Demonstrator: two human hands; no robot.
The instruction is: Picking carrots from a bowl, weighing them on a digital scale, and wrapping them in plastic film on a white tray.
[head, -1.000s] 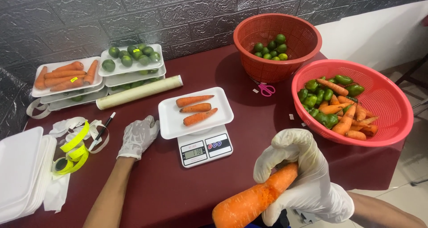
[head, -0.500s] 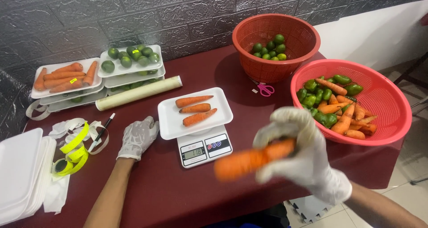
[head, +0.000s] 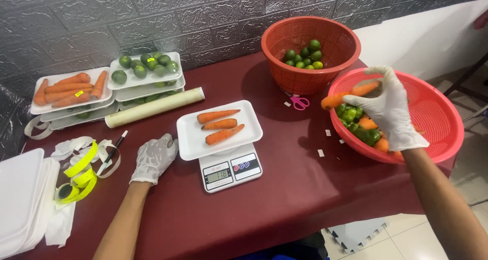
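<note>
My right hand (head: 389,110), in a white glove, holds a carrot (head: 348,94) over the left rim of a wide red basket (head: 437,115) filled with carrots and green peppers. My gloved left hand (head: 152,158) rests flat on the dark red table (head: 284,189), just left of a small white scale (head: 231,169). A white foam tray (head: 190,135) sits on the scale and carries three carrots (head: 219,124).
A deep red basket (head: 305,36) of limes stands at the back, pink scissors (head: 299,102) beside it. Stacked trays of limes (head: 147,69) and carrots (head: 68,87), a film roll (head: 152,107), yellow label tape (head: 76,173) and empty foam trays (head: 23,199) fill the left.
My right hand has carried the carrot up from near my body and rightward to the wide basket. The left hand and the tray on the scale have not moved.
</note>
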